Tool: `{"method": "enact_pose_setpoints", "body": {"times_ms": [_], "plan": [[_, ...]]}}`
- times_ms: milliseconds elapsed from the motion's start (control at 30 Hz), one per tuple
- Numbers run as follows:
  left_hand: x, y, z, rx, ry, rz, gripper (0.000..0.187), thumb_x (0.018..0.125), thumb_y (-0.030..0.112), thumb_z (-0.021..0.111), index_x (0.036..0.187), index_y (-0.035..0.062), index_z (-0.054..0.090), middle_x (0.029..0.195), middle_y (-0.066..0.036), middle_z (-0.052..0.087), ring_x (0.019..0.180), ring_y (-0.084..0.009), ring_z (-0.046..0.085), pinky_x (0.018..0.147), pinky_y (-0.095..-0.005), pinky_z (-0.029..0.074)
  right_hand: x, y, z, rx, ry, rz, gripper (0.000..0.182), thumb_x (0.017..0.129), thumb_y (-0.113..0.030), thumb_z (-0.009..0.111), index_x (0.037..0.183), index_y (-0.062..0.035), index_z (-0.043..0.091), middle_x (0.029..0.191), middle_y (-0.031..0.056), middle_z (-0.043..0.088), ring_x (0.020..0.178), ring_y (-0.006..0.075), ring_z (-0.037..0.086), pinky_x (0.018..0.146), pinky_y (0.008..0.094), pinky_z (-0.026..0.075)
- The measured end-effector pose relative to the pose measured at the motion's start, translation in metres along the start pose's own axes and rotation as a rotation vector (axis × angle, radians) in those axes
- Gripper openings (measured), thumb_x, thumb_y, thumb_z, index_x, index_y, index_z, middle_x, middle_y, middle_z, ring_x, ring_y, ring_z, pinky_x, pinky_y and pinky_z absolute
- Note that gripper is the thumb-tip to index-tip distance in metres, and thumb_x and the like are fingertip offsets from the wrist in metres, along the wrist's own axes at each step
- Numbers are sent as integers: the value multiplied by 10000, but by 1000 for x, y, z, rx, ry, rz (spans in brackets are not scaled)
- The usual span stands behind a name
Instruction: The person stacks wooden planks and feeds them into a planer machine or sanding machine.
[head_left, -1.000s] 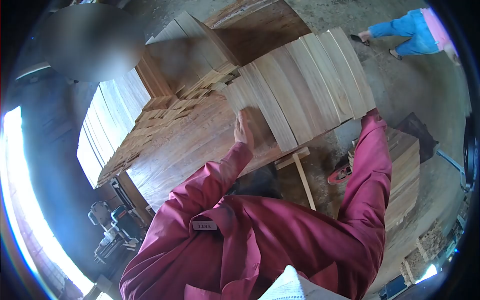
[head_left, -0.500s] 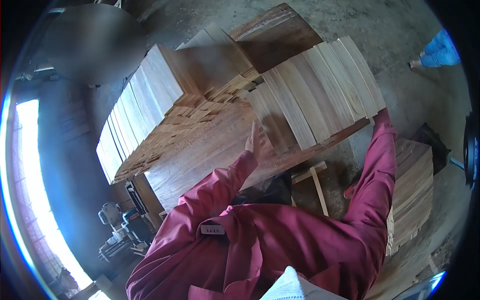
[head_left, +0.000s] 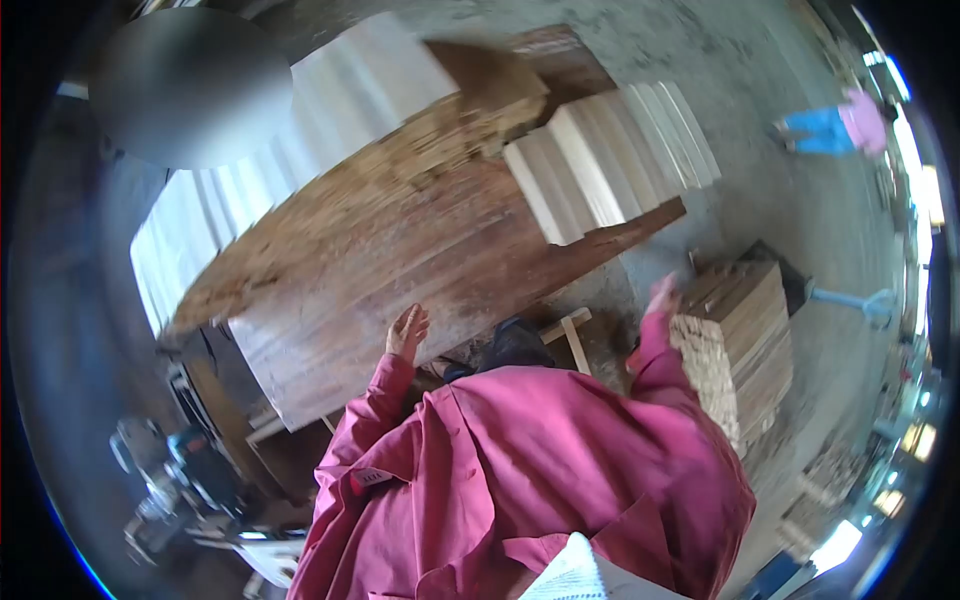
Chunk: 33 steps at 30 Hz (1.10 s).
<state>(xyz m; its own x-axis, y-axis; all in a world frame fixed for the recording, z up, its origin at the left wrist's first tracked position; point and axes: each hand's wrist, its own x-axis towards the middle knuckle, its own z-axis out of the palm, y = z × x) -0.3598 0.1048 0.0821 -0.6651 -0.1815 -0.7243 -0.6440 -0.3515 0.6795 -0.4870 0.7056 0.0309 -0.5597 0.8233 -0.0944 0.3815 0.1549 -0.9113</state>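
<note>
My left hand (head_left: pixel 408 332) is just above the near edge of the wooden table (head_left: pixel 400 270), fingers stretched and holding nothing. My right hand (head_left: pixel 663 296) is in the air between the table's right end and a stack of boards (head_left: pixel 757 325). It is slightly blurred, with loosely extended fingers and no object visible in it. On the table's right part stands a row of wooden panels (head_left: pixel 600 165), apart from both hands. A longer row of panels (head_left: pixel 235 200) runs along the table's far left side.
A machine or power tool (head_left: pixel 200 460) stands at the lower left. Below the table's near edge is a wooden frame (head_left: pixel 572 335). At the upper right, a person (head_left: pixel 835 125) in blue trousers is on the concrete floor. Behind the board stack is a blue bar (head_left: pixel 850 300).
My right hand has come away from the near end of the right panel row and back toward me. My left hand has drawn back from beside the panels to the table's near edge. The view has turned.
</note>
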Motion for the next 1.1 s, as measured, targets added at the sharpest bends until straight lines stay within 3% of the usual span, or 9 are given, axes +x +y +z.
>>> {"method": "enact_pose_setpoints", "body": {"times_ms": [100, 300, 367, 433, 600, 700, 867, 967, 1100], "plan": [[-22, -32, -60, -93, 98, 0, 616, 1015, 495, 695, 1461, 80, 611, 1222, -58, 723, 968, -146, 649, 830, -294, 522, -141, -28, -10, -314, -549, -120, 624, 1073, -533, 557, 973, 60, 721, 875, 142, 734, 823, 237, 689, 787, 391, 542], [-60, -126, -164, -108, 370, 156, 584, 1028, 418, 705, 1401, -24, 619, 1044, -14, 691, 770, -98, 580, 658, -273, 475, -325, -82, 83, -328, -1421, -476, 433, 1069, -393, 632, 1161, 13, 748, 926, 153, 742, 816, 250, 701, 745, 397, 545], [-111, -133, -173, -122, 526, 68, 637, 996, 486, 723, 1412, 13, 628, 1057, -43, 707, 881, -116, 621, 743, -287, 515, -362, -119, 130, -47, -1694, -1111, 369, 1058, -345, 656, 1200, -18, 749, 907, 159, 725, 818, 253, 701, 738, 400, 543], [-130, -173, -174, -262, 673, 112, 663, 989, 518, 715, 1419, 21, 627, 1108, -67, 716, 954, -139, 638, 820, -307, 536, -416, -189, 154, -86, -1896, -1089, 366, 1056, -314, 662, 1205, 11, 741, 938, 157, 713, 860, 272, 698, 785, 390, 543], [-220, -285, -111, -328, 1180, -69, 768, 993, 530, 679, 1503, -26, 541, 1366, -178, 684, 1171, -246, 672, 1015, -365, 532, -503, -230, 240, 56, -2259, -1287, 358, 1053, -293, 679, 1224, 18, 728, 1018, 138, 726, 967, 232, 694, 886, 356, 538], [-285, -334, -24, -336, 1227, -298, 811, 983, 607, 610, 1451, -54, 580, 1506, -281, 563, 1446, -393, 505, 1210, -417, 397, -558, -239, 256, 55, -2430, -1266, 366, 1044, -282, 691, 1251, 20, 710, 1014, 116, 711, 938, 208, 687, 862, 347, 543], [-339, -415, 117, -545, 1073, -815, 840, 936, 615, 641, 1448, -49, 585, 1477, -278, 586, 1409, -394, 543, 1172, -449, 439, -661, -222, 208, 191, -2603, -1384, 360, 1036, -278, 703, 1259, 4, 710, 998, 103, 709, 906, 194, 686, 836, 333, 550], [-329, -432, 173, -745, 1236, -851, 803, 947, 590, 652, 1420, -58, 606, 1421, -265, 639, 1337, -378, 615, 1113, -447, 486, -709, -170, 148, 131, -2857, -1263, 318, 1000, -208, 745, 1251, -15, 717, 987, 97, 718, 890, 181, 696, 830, 320, 557], [-297, -472, 205, -1056, 1207, -577, 800, 940, 607, 651, 1411, -38, 616, 1427, -290, 618, 1368, -410, 576, 1135, -462, 469, -757, -142, 25, 134, -3208, -1567, 324, 957, -184, 783, 1236, -32, 719, 1015, 140, 738, 906, 255, 734, 828, 343, 567]]}}
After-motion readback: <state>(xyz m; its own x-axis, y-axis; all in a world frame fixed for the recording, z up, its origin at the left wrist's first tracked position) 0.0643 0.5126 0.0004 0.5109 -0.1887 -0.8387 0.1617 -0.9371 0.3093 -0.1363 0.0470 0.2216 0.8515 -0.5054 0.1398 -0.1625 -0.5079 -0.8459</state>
